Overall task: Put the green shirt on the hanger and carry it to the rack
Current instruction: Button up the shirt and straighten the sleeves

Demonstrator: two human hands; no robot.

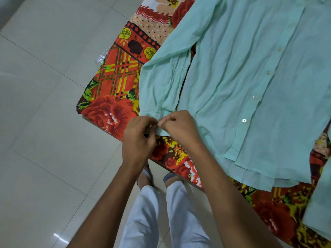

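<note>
The pale green shirt (241, 77) lies spread flat, buttoned front up, on a table under a red floral cloth (114, 86). One long sleeve runs down its left side to a cuff (162, 131) at the table's near edge. My left hand (138, 135) and my right hand (179, 126) meet at that cuff, and the fingers of both pinch its fabric. No hanger or rack is in view.
The table's left edge and near corner (84, 116) border a pale tiled floor (44, 104). My legs in light trousers (161, 212) stand close to the near edge. The other sleeve (320, 208) hangs at the right border.
</note>
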